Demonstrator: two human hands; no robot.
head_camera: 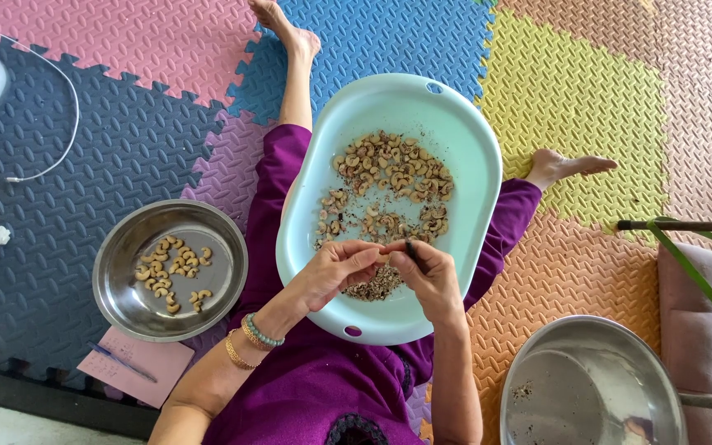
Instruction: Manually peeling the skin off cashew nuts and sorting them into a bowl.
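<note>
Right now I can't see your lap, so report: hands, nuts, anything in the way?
Left hand pinching a nut, right hand with a small dark tool, over the tub. Peeled nuts in the steel bowl. Nothing blocking.

A pale cashew (385, 257) is pinched over the light-blue oval tub (463, 140) of unpeeled cashews (389, 177).

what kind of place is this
Probably a home floor used as a work spot: interlocking coloured foam mats, a person seated barefoot with a pale oval tub of cashews on the lap, and steel bowls beside.
</note>
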